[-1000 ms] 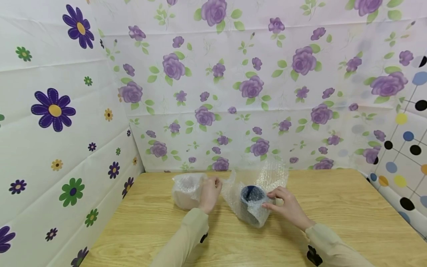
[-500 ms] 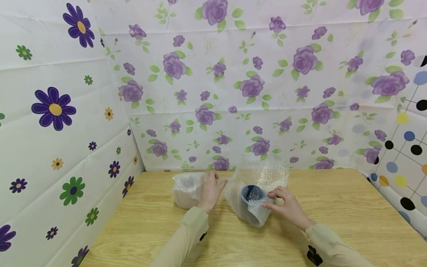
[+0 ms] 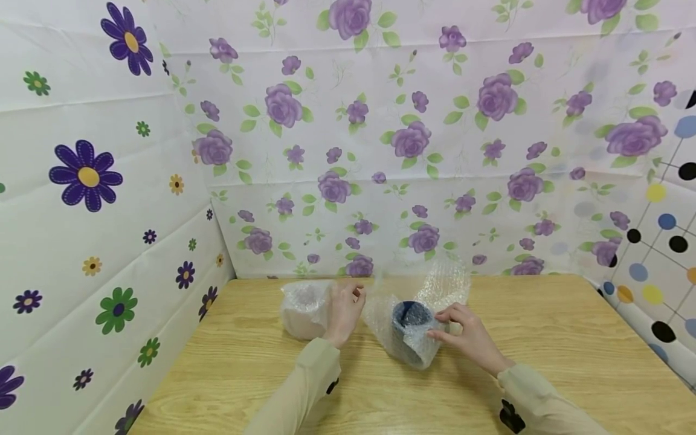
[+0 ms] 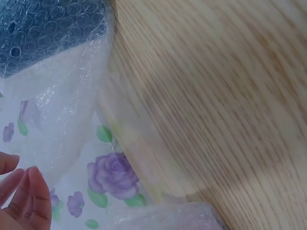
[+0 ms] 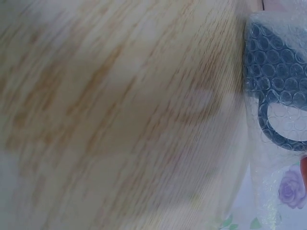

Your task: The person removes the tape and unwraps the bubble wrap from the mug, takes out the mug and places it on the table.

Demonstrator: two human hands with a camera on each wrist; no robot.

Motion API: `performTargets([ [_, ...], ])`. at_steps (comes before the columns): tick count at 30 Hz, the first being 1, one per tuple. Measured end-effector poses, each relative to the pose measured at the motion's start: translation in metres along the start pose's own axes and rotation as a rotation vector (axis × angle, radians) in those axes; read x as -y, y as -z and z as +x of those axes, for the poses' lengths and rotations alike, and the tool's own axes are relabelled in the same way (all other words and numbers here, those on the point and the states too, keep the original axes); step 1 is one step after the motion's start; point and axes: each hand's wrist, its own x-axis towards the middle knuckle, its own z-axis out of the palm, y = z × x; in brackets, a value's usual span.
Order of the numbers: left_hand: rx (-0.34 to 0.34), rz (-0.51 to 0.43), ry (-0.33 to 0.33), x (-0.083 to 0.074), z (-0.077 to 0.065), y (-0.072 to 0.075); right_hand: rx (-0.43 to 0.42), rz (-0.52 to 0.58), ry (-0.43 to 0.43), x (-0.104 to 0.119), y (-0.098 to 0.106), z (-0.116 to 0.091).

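Observation:
A dark blue mug (image 3: 411, 314) stands in a loose sheet of bubble wrap (image 3: 446, 289), its mouth showing in the head view. Through the plastic, its handle (image 5: 271, 127) is visible in the right wrist view. My right hand (image 3: 469, 335) pinches a corner of the wrap beside the mug's rim. To the left, my left hand (image 3: 344, 311) is loosely bent near the sheet's left edge, thumb and fingertips apart with nothing seen between them. Right beside that hand sits a pale, rounded object in bubble wrap (image 3: 303, 313).
Both things stand toward the back of a wooden table (image 3: 228, 374). A flowered curtain (image 3: 304, 145) hangs just behind the table's far edge. More patterned sheets (image 3: 179, 338) rise at the left and right sides.
My left fingers first reached to the wrap's left edge, then came away and drew back slightly left. My right hand keeps its pinch, and the mug has not moved.

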Motion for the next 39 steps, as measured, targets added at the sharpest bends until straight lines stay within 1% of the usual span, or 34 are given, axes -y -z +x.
performTargets([
  [3,0.039,0.041,0.017,-0.0007,-0.0021,-0.0009,-0.003,-0.004,0.004,0.0005,0.0002,0.0],
  [6,0.057,0.063,0.035,-0.0004,-0.0032,-0.0022,-0.004,-0.006,0.0,0.0009,0.0002,-0.0002],
  [8,0.064,0.064,0.056,-0.0001,-0.0035,-0.0031,-0.005,-0.006,-0.003,0.001,0.0002,-0.0003],
  [13,0.076,0.059,0.084,0.0032,-0.0042,-0.0042,-0.009,-0.004,-0.002,0.0006,-0.0007,-0.0008],
  [17,0.099,0.047,0.094,0.0062,-0.0055,-0.0046,-0.01,-0.001,0.013,-0.0004,-0.0011,-0.0015],
  [20,0.11,0.009,0.064,0.0063,-0.0068,-0.0044,-0.009,0.003,0.012,-0.001,-0.001,-0.0015],
  [24,0.117,-0.09,0.003,0.0046,-0.008,-0.0042,-0.003,0.004,0.003,-0.002,-0.001,-0.0011],
  [30,0.132,-0.211,-0.065,0.0007,-0.0096,-0.005,0.004,0.01,-0.002,-0.0005,0.0005,-0.0005],
  [34,0.136,-0.291,-0.097,0.0,-0.0106,-0.0058,0.008,0.015,-0.013,-0.0005,0.0002,-0.0009],
  [37,0.158,-0.349,-0.098,-0.0007,-0.0106,-0.0052,0.007,0.015,-0.014,-0.0011,0.0,-0.0011],
  [39,0.202,-0.4,-0.076,-0.0012,-0.0106,-0.0042,0.005,0.015,-0.011,-0.0013,0.0001,-0.0008],
])
